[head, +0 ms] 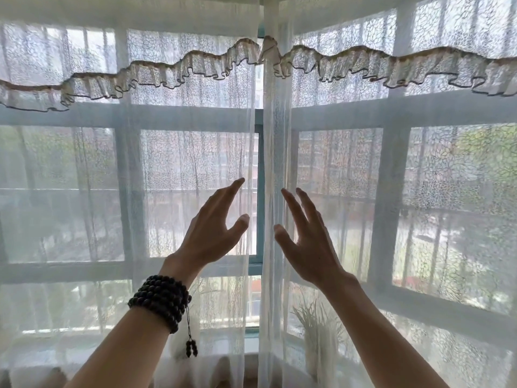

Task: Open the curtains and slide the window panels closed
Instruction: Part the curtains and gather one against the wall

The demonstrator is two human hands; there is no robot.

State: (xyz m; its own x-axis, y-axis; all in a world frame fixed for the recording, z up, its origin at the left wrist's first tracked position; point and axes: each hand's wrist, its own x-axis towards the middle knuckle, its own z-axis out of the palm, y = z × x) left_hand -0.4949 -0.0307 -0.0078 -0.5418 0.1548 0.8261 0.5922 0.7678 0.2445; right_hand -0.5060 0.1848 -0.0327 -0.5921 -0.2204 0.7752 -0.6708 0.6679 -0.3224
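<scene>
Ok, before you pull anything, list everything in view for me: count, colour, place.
Sheer curtains: two, white. Left curtain and right curtain hang closed, meeting at centre with a narrow gap.
Ruffled valance: one, white with dark edging, wavy across the top.
Window frame: one teal upright bar showing through the gap; pale bars show behind the fabric.
Potted plant: one, pale through the fabric, on the sill at lower right.
Beaded bracelet: one, dark, wrapped on the left wrist.
Left hand: open, raised left of the gap.
Right hand: open, raised right of the gap.
</scene>
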